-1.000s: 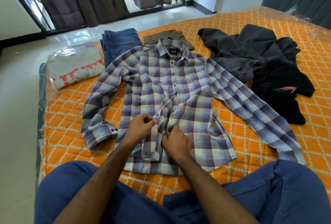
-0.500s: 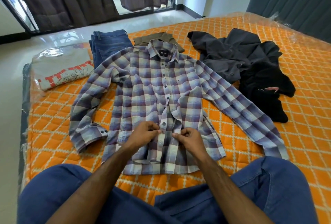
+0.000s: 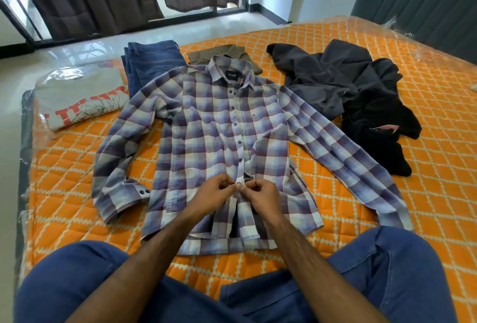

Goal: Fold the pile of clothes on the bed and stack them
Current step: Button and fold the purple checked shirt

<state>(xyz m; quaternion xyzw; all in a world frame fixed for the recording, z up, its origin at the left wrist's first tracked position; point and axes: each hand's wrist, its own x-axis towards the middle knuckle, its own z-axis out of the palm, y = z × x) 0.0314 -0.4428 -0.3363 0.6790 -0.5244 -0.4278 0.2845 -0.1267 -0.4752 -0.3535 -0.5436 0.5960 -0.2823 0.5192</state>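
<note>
A purple and white plaid shirt (image 3: 206,129) lies face up on the orange bed (image 3: 426,121), sleeves spread out to both sides. My left hand (image 3: 213,195) and my right hand (image 3: 260,196) meet at the shirt's front placket near the hem, each pinching an edge of it around a button. Folded blue jeans (image 3: 152,60), a folded olive garment (image 3: 224,53) and a folded grey printed T-shirt (image 3: 80,98) lie beyond the shirt. A heap of dark grey and black clothes (image 3: 346,88) sits to the right.
My legs in blue trousers (image 3: 387,271) frame the near edge of the bed. The mattress is wrapped in clear plastic. A glossy floor, dark curtains and a glass door lie beyond the bed's far left edge.
Both hands have come together on the placket lower down the shirt, and the loose front flap now lies flatter and closed.
</note>
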